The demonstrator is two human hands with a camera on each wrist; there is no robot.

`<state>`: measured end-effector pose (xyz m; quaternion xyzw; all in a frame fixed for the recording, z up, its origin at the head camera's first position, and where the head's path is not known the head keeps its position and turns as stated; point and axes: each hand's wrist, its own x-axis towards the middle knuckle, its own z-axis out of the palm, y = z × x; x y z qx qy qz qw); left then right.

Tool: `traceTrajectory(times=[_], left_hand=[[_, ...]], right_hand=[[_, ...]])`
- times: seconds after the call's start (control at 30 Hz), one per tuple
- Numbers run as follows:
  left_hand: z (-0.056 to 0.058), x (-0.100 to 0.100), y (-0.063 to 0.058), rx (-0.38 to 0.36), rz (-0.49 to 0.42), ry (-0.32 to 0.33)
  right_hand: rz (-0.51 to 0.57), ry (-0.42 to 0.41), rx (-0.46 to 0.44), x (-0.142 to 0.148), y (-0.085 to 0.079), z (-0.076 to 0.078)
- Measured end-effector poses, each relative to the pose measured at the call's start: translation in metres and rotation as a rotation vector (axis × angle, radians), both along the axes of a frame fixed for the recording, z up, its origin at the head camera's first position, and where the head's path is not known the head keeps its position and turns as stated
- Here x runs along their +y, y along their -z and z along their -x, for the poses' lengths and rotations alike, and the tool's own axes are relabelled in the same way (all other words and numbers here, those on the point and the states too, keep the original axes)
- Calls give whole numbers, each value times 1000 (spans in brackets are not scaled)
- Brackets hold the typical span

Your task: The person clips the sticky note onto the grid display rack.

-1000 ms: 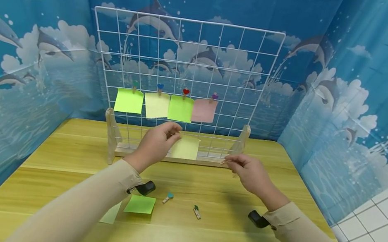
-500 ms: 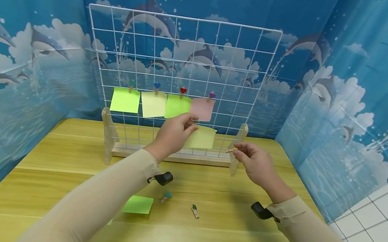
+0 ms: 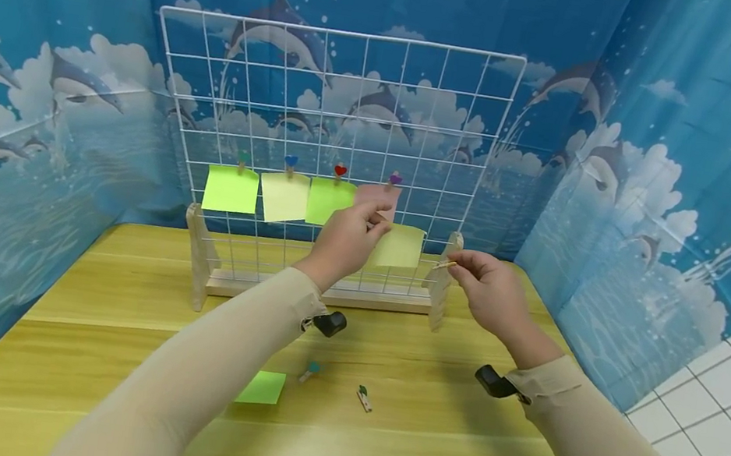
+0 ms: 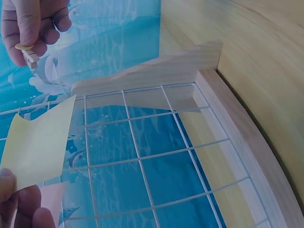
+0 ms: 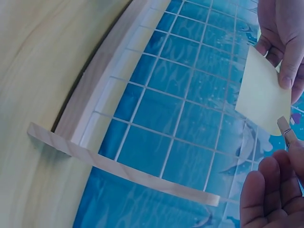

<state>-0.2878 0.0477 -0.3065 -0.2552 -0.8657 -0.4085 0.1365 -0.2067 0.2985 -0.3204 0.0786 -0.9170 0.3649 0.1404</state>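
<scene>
We're guessing pre-clipping: left hand (image 3: 347,242) pinching a square pale-yellow paper note (image 3: 399,248), right hand (image 3: 490,292) a wooden clothespin (image 5: 286,129); aligning them's probably next.

can't make out any readable text, label, brand, number or sign in any view.

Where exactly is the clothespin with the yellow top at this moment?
In the head view, the yellow-topped clothespin is right of centre, pinched in the person's right hand, just right of the pale yellow note that the left hand holds.
</scene>
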Motion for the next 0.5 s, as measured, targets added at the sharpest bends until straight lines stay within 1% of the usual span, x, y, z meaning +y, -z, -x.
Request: traceTrajectory(times=[0.1, 0.23, 0.33, 0.5], left_hand=[[2, 4, -3, -5, -3, 7], [6, 9, -6, 18, 1, 10], [9, 13, -8, 35, 6, 2], [12, 20, -12, 28, -4, -4]], right_hand=[[-2, -4, 29, 0, -4, 0], [-32, 8, 39, 1, -8, 0], [-32, 11, 42, 2, -11, 0], [-19, 14, 74, 2, -15, 0]])
